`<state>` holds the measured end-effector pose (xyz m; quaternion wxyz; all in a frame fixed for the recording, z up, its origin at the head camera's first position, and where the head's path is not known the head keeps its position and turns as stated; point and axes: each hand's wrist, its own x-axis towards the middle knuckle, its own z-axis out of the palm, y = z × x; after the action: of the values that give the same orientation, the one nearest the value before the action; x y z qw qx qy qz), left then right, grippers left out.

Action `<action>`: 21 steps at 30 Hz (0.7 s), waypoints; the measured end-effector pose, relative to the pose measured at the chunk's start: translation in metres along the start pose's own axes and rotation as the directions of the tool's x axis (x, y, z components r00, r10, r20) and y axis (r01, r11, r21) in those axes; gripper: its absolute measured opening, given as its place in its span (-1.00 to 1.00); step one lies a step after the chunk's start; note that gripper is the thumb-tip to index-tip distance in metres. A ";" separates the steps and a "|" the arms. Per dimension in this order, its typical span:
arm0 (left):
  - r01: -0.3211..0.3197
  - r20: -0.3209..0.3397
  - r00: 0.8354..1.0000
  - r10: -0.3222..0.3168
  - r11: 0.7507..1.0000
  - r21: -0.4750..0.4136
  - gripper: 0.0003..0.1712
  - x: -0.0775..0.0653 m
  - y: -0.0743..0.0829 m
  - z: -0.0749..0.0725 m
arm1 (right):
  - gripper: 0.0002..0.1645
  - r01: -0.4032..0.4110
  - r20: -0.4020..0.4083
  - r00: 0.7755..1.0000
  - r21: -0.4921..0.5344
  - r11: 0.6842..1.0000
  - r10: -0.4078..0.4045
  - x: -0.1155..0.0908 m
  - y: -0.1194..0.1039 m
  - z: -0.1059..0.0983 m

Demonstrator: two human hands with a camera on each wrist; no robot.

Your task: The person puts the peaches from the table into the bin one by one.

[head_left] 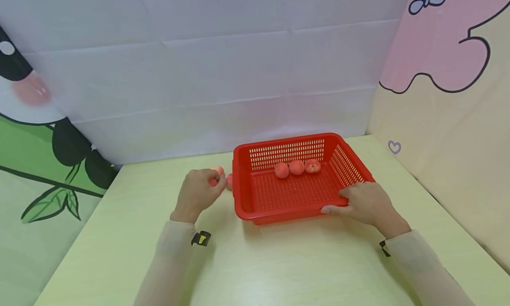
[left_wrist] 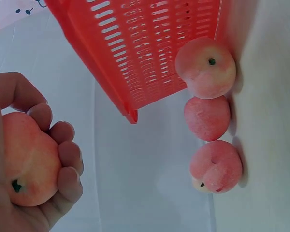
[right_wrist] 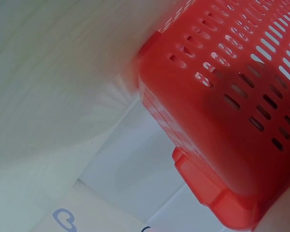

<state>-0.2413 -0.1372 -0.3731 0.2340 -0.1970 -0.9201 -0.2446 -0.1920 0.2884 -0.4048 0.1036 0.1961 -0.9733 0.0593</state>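
Observation:
My left hand curls its fingers round a peach and holds it just left of the red plastic basket. Beside the basket's left side, three more peaches sit in a row on the table in the left wrist view; in the head view the hand and basket partly cover them. Three peaches lie inside the basket along its back wall. With the thumb outside and the fingers over the rim, my right hand grips the basket's near right corner. Only a sliver of this hand shows in the right wrist view.
The pale wooden table bears everything. A light cloth backdrop rises behind it, with printed walls at the left and right.

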 end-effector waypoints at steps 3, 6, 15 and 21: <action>-0.020 -0.016 1.000 0.020 1.000 0.001 -0.64 0.002 0.002 -0.001 | -0.27 0.002 -0.004 1.000 -0.001 1.000 -0.002 0.000 0.000 0.001; -0.039 -0.018 0.999 0.039 0.999 -0.001 -0.65 0.005 0.003 -0.002 | -0.27 0.002 -0.010 1.000 -0.001 1.000 -0.002 -0.001 0.001 0.001; -0.073 -0.012 0.997 0.073 0.997 -0.007 -0.62 0.020 0.013 -0.011 | -0.26 -0.003 -0.007 1.000 0.000 1.000 0.003 0.000 0.002 0.002; -0.109 -0.026 0.994 0.109 0.994 0.005 -0.63 0.031 0.024 -0.019 | -0.25 -0.004 -0.003 1.000 0.003 1.000 0.004 0.000 0.001 0.002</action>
<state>-0.2487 -0.1204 -0.3331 0.2594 -0.2432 -0.9053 -0.2322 -0.1929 0.2888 -0.4072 0.1047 0.1942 -0.9734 0.0614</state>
